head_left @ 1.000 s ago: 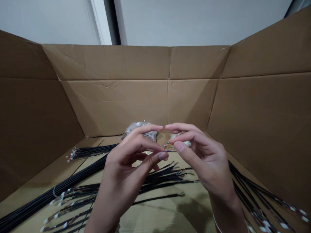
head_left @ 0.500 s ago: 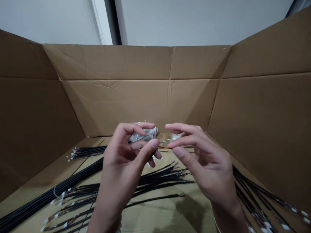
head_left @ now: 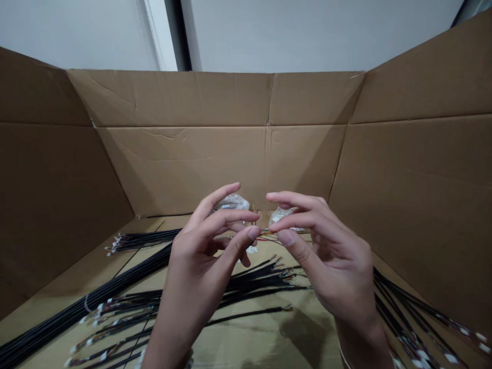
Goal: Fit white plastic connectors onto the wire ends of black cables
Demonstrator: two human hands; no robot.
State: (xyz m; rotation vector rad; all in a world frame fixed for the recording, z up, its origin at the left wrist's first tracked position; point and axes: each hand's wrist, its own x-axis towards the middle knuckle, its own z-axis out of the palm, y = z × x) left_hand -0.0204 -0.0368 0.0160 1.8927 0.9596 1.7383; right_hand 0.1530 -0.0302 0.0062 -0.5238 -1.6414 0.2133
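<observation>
My left hand [head_left: 203, 256] and my right hand [head_left: 326, 256] are raised side by side above the box floor, fingertips almost meeting. Between them runs a thin cable end with coloured wires [head_left: 265, 233]. The thumb and fingers of each hand pinch it, the remaining fingers fanned out. A small white connector [head_left: 251, 249] hangs just below my left thumb. Under the hands lies a bundle of black cables [head_left: 265, 282] on the cardboard.
I am looking into a large open cardboard box [head_left: 184, 154] with tall walls. More black cable bundles lie at left [head_left: 77, 307] and right [head_left: 407, 302]. Two clear plastic bags [head_left: 232, 202] sit at the back behind my fingers.
My left fingers uncurled and stretched toward the right hand. The gap between the two hands closed slightly, and the coloured wires are now mostly covered by the fingertips.
</observation>
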